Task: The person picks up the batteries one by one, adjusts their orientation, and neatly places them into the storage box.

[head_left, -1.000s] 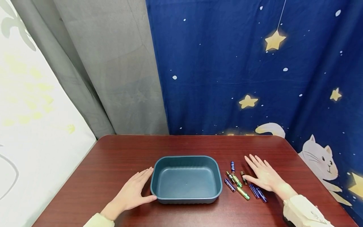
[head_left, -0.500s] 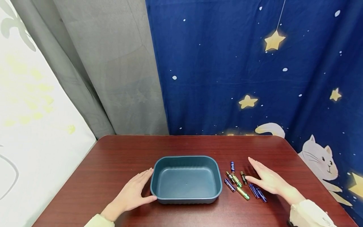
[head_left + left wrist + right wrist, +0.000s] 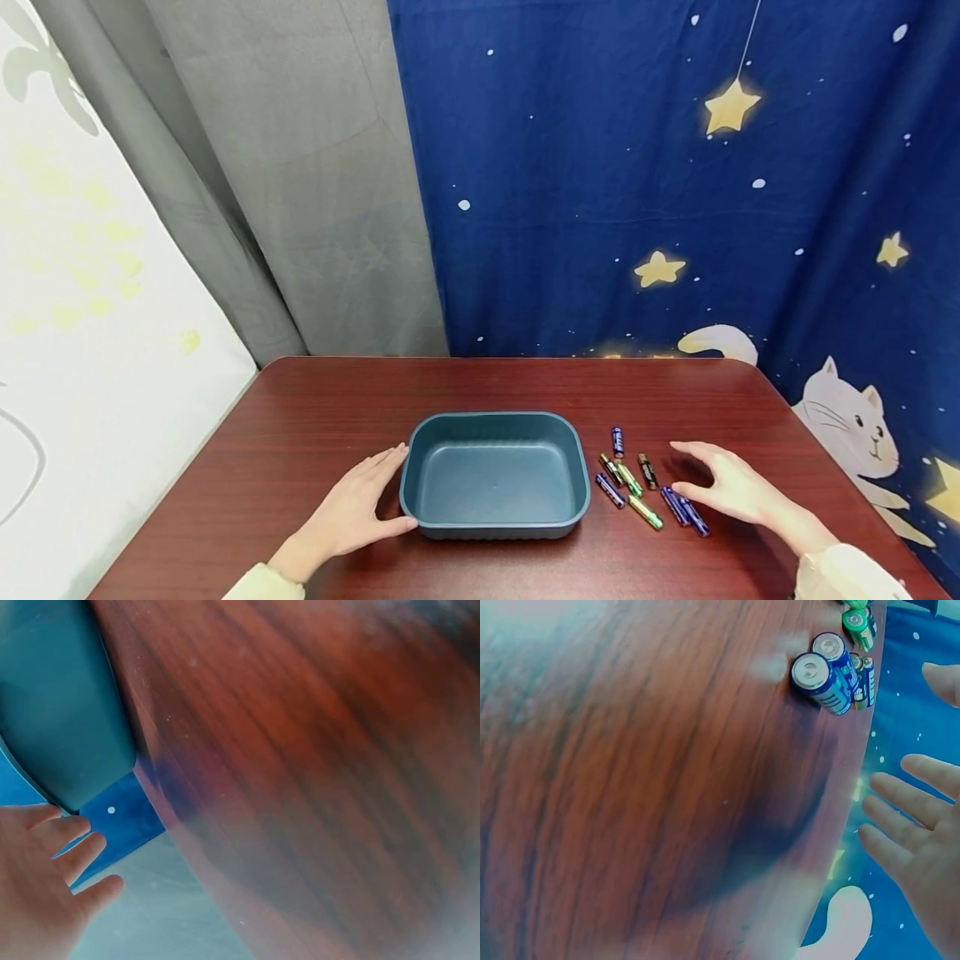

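A dark teal rectangular bin point(image 3: 495, 471) stands in the middle of the table, with nothing inside. My left hand point(image 3: 352, 504) lies along its left side, fingers straight, fingertips and thumb at the rim; the left wrist view shows those fingers point(image 3: 79, 855) beside the bin wall point(image 3: 67, 697). To the right of the bin lies a loose group of batteries: blue ones point(image 3: 609, 490), green ones point(image 3: 645, 512) and dark ones point(image 3: 647, 472). My right hand point(image 3: 738, 487) hovers just right of them, fingers extended and thumb apart, holding nothing. Two blue batteries point(image 3: 821, 681) show large in the right wrist view.
The reddish-brown wooden table point(image 3: 337, 392) has rounded back corners. Behind it hang a grey curtain point(image 3: 315, 208) and a blue star-patterned curtain point(image 3: 570, 167). A white patterned cloth point(image 3: 112, 333) hangs at the left.
My right hand has drawn back to the right, off the batteries, and its spread fingers have come closer together. The left hand, bin and batteries keep their places.
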The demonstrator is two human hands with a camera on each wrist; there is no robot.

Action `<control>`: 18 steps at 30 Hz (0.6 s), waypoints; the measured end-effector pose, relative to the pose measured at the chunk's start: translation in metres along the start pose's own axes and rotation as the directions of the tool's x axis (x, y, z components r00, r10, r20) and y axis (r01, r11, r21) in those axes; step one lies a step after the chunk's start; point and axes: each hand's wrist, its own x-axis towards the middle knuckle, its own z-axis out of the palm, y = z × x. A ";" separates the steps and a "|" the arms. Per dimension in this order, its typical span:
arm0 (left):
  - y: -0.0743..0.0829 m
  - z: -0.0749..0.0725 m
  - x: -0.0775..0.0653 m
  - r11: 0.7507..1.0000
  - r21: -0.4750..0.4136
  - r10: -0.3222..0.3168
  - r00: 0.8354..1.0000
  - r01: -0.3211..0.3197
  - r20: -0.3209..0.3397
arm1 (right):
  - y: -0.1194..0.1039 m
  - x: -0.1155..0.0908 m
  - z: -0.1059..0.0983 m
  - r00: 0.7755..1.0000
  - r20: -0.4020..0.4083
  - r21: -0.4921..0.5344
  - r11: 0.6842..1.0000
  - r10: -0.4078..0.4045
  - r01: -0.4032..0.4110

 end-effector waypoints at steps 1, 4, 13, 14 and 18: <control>0.000 0.000 0.000 1.000 -0.002 -0.002 1.000 0.002 0.003 | 0.001 -0.001 0.000 1.000 -0.006 0.014 1.000 -0.013 0.013; 0.001 0.000 0.000 1.000 -0.009 -0.005 1.000 0.005 0.002 | 0.005 -0.004 0.000 0.999 -0.009 0.080 0.995 -0.051 0.052; 0.002 0.000 0.000 1.000 -0.010 -0.013 1.000 0.013 -0.007 | 0.016 -0.014 0.002 0.988 0.115 0.313 0.947 -0.108 0.067; 0.002 0.001 0.000 1.000 -0.009 -0.015 1.000 0.015 -0.007 | 0.017 -0.016 0.003 0.986 0.116 0.327 0.942 -0.121 0.078; 0.001 0.002 -0.001 1.000 -0.013 -0.017 1.000 0.017 -0.007 | 0.020 -0.022 0.006 0.979 0.104 0.354 0.927 -0.174 0.127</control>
